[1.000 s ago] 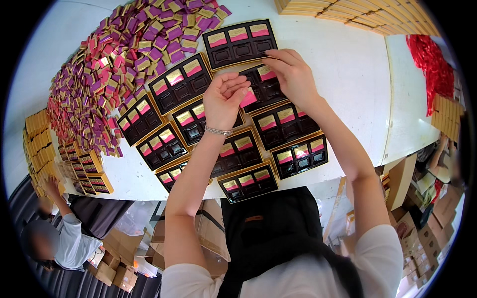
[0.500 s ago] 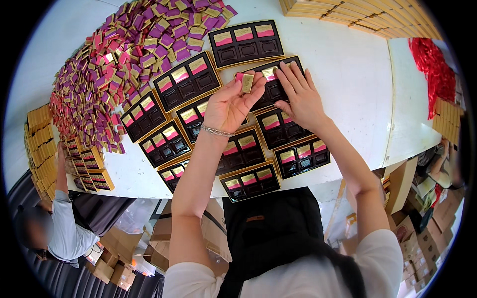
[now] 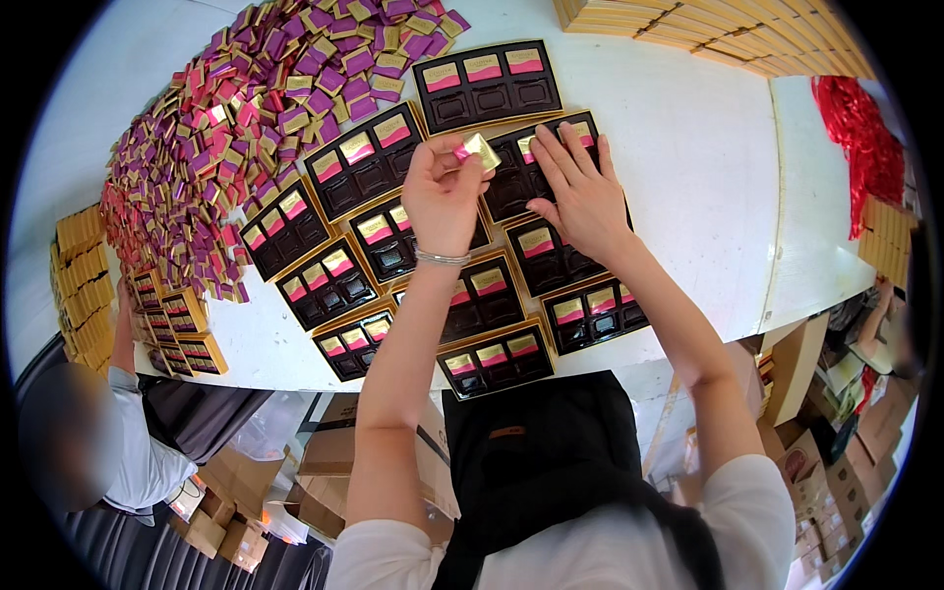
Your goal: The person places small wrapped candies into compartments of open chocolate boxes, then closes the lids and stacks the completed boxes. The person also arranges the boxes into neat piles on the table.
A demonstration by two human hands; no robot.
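My left hand point(image 3: 442, 192) pinches a small gold-and-pink wrapped chocolate point(image 3: 476, 150) between thumb and fingers, held just above the trays. My right hand point(image 3: 580, 192) lies flat with spread fingers on a dark tray point(image 3: 551, 147) with gold edging, which has pink-and-gold pieces in some pockets. Around both hands lie several more dark trays point(image 3: 492, 359) of the same kind, each partly filled along one row. A big heap of loose purple, pink and gold wrapped chocolates point(image 3: 246, 118) covers the white table point(image 3: 688, 167) to the far left.
Stacks of flat gold boxes point(image 3: 708, 25) line the far edge and the left edge point(image 3: 79, 285). A red bundle point(image 3: 865, 138) lies at the right. Another person point(image 3: 108, 433) works at the left, with an arm reaching the table. Cardboard cartons point(image 3: 816, 472) stand below the table.
My left hand has lifted from palm-up over the trays to holding the wrapped piece by its fingertips. My right hand has shifted slightly and stays flat on the tray.
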